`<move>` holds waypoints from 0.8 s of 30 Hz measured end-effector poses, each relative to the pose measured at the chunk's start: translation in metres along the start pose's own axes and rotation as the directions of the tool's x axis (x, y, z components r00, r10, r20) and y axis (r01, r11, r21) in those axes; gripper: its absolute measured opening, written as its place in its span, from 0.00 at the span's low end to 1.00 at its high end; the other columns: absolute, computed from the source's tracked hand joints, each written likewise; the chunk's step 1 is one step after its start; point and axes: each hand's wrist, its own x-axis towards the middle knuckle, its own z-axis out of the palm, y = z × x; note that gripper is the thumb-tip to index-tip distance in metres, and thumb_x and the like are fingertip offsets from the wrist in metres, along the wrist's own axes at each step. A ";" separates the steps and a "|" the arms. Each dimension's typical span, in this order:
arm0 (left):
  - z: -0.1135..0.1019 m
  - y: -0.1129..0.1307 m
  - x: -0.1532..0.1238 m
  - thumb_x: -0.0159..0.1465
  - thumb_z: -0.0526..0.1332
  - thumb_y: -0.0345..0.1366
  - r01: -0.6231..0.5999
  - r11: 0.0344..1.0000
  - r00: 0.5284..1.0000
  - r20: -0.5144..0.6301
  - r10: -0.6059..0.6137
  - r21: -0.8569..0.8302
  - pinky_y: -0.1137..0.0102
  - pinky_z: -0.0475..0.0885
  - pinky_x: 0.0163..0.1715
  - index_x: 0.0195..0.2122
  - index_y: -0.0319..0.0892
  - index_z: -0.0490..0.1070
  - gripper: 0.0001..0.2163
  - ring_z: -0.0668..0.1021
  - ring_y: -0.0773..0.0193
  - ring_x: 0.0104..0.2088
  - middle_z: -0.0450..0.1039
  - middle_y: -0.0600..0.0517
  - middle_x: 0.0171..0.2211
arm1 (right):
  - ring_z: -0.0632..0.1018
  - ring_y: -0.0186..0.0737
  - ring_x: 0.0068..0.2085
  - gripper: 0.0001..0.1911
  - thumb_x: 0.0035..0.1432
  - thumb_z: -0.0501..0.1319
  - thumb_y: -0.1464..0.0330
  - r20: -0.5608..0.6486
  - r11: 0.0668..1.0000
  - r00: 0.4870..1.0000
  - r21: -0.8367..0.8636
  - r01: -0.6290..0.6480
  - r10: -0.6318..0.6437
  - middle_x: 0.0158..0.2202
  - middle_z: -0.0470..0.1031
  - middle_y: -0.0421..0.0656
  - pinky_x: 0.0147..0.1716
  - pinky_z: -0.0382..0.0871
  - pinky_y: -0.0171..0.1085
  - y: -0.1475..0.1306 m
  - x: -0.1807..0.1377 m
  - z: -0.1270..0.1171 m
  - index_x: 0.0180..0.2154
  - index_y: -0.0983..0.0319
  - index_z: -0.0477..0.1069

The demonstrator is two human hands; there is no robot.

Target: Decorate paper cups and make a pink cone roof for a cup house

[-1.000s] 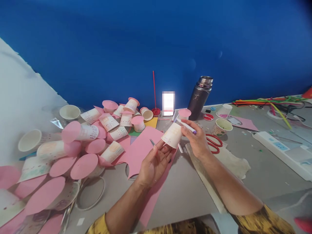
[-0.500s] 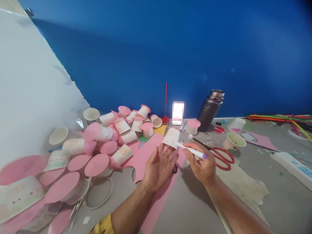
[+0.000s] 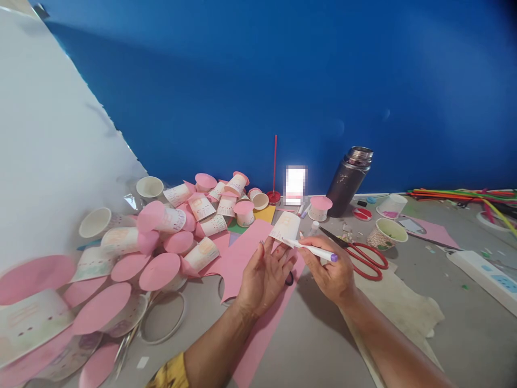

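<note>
Head view, white paper cup (image 3: 286, 224), tapered, tilted, faintly orange-tinted, purple-marked

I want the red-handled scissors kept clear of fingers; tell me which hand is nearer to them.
Right. The right hand, holding the white marker, is close beside the red-handled scissors; the left hand is farther off leftward, holding up the paper cup.

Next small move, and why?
Probably another short stroke on the cup: the right hand holds the marker with its tip close to the cup, beside short marks, and the left hand supports the cup from below.
</note>
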 end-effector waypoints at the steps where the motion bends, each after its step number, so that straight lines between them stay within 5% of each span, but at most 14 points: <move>1: 0.000 0.000 0.000 0.68 0.63 0.50 0.007 1.000 1.000 -0.007 -0.007 -0.005 0.60 0.63 0.66 0.62 0.47 0.70 0.23 0.77 0.57 0.59 0.75 0.45 0.59 | 0.83 0.40 0.32 0.04 0.67 0.62 0.71 -0.007 1.000 1.000 -0.010 -0.012 0.012 0.32 0.83 0.43 0.37 0.77 0.37 0.000 0.000 0.000 0.40 0.59 0.76; 13: 0.002 0.004 0.001 0.71 0.58 0.51 0.046 0.993 0.997 -0.050 -0.052 -0.108 0.57 0.65 0.66 0.64 0.45 0.67 0.24 0.79 0.55 0.57 0.77 0.43 0.57 | 0.82 0.38 0.28 0.04 0.66 0.63 0.69 -0.033 0.995 0.996 -0.050 -0.088 0.087 0.31 0.83 0.43 0.27 0.74 0.34 0.000 -0.001 -0.003 0.39 0.60 0.76; 24: 0.004 0.010 0.001 0.72 0.56 0.50 0.075 0.973 0.990 -0.098 -0.098 -0.218 0.57 0.68 0.65 0.64 0.39 0.66 0.26 0.82 0.54 0.53 0.80 0.42 0.50 | 0.81 0.37 0.28 0.04 0.66 0.62 0.69 -0.002 0.996 0.996 -0.021 -0.084 0.084 0.30 0.82 0.41 0.28 0.74 0.33 0.001 0.000 -0.006 0.37 0.60 0.75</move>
